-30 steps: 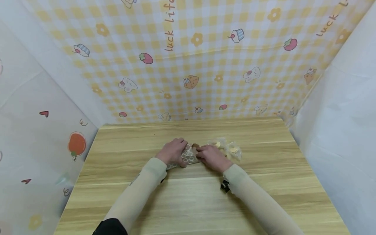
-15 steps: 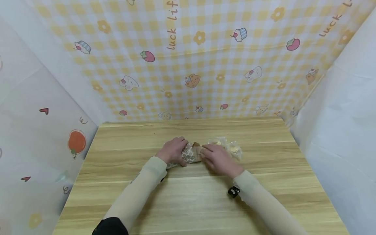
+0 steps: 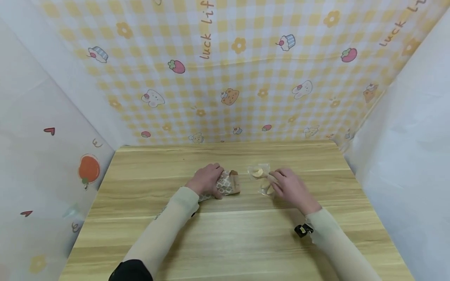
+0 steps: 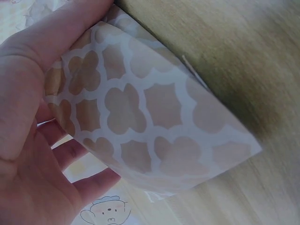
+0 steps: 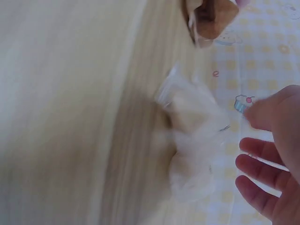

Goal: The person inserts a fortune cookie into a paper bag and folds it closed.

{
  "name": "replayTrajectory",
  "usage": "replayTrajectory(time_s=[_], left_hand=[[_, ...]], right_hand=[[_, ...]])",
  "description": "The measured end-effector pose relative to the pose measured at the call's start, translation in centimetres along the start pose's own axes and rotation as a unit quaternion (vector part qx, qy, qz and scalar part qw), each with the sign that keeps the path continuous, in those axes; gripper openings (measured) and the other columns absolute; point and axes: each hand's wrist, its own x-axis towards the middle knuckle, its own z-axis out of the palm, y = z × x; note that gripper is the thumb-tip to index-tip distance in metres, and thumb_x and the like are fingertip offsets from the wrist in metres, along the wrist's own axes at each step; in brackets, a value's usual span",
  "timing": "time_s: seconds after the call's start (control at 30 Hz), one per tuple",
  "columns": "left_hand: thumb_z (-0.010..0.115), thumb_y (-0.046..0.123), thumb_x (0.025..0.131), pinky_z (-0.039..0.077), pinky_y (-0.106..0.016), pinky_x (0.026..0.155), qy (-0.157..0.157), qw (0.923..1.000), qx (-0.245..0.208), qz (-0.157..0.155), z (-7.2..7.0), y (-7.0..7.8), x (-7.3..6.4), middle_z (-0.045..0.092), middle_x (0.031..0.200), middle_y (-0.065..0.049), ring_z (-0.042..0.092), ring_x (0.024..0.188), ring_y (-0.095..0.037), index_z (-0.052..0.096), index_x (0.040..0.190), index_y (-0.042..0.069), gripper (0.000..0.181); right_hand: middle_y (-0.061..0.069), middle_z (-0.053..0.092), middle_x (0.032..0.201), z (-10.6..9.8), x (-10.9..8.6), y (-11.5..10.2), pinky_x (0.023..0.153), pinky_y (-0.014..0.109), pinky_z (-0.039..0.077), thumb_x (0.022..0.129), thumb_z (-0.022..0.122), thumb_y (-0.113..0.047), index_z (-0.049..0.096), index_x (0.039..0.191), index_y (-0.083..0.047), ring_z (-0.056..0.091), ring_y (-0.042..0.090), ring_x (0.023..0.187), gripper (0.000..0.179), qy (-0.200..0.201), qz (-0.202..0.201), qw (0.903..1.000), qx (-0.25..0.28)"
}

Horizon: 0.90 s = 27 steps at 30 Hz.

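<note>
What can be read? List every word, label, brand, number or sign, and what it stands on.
"luck lif": checked backdrop, upper middle, cut off.
"luck li": same backdrop, upper right, cut off.
"e": backdrop, right wrist view.
Left sleeve: dark marks, too small to read.
Backdrop, lower right: red marks, too small.
Patterned bag, clear packets: no readable text.

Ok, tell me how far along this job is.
Done, it seems: the patterned paper bag gapes open at one end. In hand: the left hand holds the bag on the table; the right hand is at the clear packets, its fingers not closed in the wrist view. Remaining: probably bagging those packets, which lie outside it.
</note>
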Motion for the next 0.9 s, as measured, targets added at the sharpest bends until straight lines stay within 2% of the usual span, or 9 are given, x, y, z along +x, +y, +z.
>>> replayTrajectory(time_s=[0.13, 0.23, 0.37, 0.53, 0.67, 0.9], left_hand=[[0.1, 0.043, 0.066, 0.053, -0.043, 0.099, -0.003, 1.0, 0.004, -0.002, -0.1, -0.01, -0.05, 0.057, 0.126, -0.004, 0.056, 0.116, -0.025, 0.058, 0.137, 0.009, 0.089], [0.1, 0.043, 0.067, 0.053, -0.044, 0.1, -0.005, 1.0, 0.002, -0.004, -0.15, -0.01, -0.15, 0.057, 0.128, -0.004, 0.056, 0.118, -0.025, 0.058, 0.139, 0.01, 0.09], [0.1, 0.043, 0.067, 0.053, -0.044, 0.101, -0.007, 1.0, -0.002, -0.003, -0.2, 0.02, -0.33, 0.057, 0.13, -0.005, 0.056, 0.119, -0.026, 0.056, 0.141, 0.009, 0.092], [0.1, 0.044, 0.068, 0.053, -0.044, 0.1, -0.006, 1.0, -0.001, -0.001, -0.11, 0.08, -0.3, 0.057, 0.129, -0.005, 0.056, 0.118, -0.025, 0.057, 0.141, 0.008, 0.092], [0.1, 0.043, 0.067, 0.052, -0.043, 0.101, -0.005, 1.0, -0.002, -0.002, -0.04, 0.03, -0.23, 0.057, 0.129, -0.005, 0.056, 0.118, -0.025, 0.057, 0.141, 0.009, 0.092], [0.1, 0.044, 0.067, 0.053, -0.042, 0.099, -0.003, 1.0, 0.009, 0.003, -0.04, -0.04, -0.2, 0.057, 0.126, -0.004, 0.056, 0.116, -0.024, 0.058, 0.139, 0.009, 0.09]], right_hand=[[0.02, 0.067, 0.134, 0.21, -0.67, 0.3, 0.092, 0.052, 0.058, 0.075, 0.082, 0.013, 0.071, 0.128, -0.002, 0.064, 0.039, 0.117, 0.057, -0.044, -0.019, 0.9987, -0.016], [0.018, 0.065, 0.14, 0.44, -0.83, 0.45, 0.099, 0.054, 0.056, 0.072, 0.085, 0.015, 0.07, 0.132, -0.004, 0.061, 0.039, 0.124, 0.065, -0.074, -0.038, 0.9962, -0.025], [0.017, 0.068, 0.132, 0.65, -0.73, 0.44, 0.103, 0.053, 0.054, 0.078, 0.087, 0.007, 0.07, 0.13, -0.003, 0.063, 0.037, 0.124, 0.056, -0.096, -0.05, 0.9939, -0.023], [0.015, 0.067, 0.125, 0.7, -0.56, 0.39, 0.096, 0.048, 0.057, 0.087, 0.086, -0.012, 0.074, 0.126, -0.004, 0.062, 0.032, 0.116, 0.042, -0.102, -0.051, 0.9932, -0.022], [0.014, 0.067, 0.122, 0.59, -0.34, 0.4, 0.091, 0.046, 0.057, 0.084, 0.088, -0.01, 0.076, 0.121, -0.005, 0.06, 0.033, 0.112, 0.04, -0.105, -0.065, 0.9919, -0.033], [0.01, 0.074, 0.12, 0.59, -0.24, 0.58, 0.093, 0.047, 0.058, 0.073, 0.094, -0.006, 0.077, 0.114, -0.007, 0.063, 0.032, 0.113, 0.045, -0.113, -0.093, 0.9878, -0.053]])
